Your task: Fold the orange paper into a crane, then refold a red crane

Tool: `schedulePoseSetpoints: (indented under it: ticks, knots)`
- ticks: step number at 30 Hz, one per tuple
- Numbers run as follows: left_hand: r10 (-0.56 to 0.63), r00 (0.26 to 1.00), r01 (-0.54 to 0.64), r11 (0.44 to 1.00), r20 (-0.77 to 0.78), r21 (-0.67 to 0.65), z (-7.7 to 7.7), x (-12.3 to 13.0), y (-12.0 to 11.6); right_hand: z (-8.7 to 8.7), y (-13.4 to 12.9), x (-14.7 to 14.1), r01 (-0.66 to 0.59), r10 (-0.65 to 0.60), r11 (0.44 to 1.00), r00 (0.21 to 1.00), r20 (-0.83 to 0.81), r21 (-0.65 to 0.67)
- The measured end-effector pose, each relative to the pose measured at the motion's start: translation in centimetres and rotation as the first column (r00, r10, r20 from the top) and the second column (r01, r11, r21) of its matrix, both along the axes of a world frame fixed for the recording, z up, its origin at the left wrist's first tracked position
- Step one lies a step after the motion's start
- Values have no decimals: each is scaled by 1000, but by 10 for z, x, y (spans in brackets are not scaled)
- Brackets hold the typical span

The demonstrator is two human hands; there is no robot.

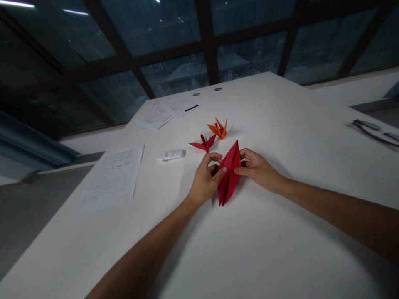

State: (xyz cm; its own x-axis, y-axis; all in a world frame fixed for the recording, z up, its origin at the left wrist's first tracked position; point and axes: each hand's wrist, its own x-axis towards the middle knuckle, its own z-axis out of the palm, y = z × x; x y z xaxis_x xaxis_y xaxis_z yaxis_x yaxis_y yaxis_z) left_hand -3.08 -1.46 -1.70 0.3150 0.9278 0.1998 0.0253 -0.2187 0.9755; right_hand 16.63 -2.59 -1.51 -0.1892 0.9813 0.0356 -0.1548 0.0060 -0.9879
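Observation:
A folded red origami paper point(230, 172), shaped like a long diamond with a crease down its middle, is held up just above the table between both hands. My left hand point(205, 176) pinches its left edge, thumb on the near face. On the opposite edge my right hand point(257, 169) grips it the same way, thumb in front and fingers behind. The paper's lower end splits into narrow points. Just beyond it lie a small red paper crane point(205, 143) and an orange paper crane point(218, 128), close together. Fingertips behind the paper are partly hidden.
A white table point(296, 249) spreads beneath everything. Left of the cranes lies a white tube point(171, 155). Printed sheets point(114, 174) rest at the left, with more papers point(162, 112) farther back. Eyeglasses point(375, 131) sit at the far right. Dark windows point(174, 33) stand behind the table.

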Motion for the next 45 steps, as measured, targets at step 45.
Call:
schedulePoseSetpoints:
  ticks: [45]
  knots:
    - [122,991,-125,991,54,56,3,-2,7,-10,-1,-3,143,-145,981,989,9,132]
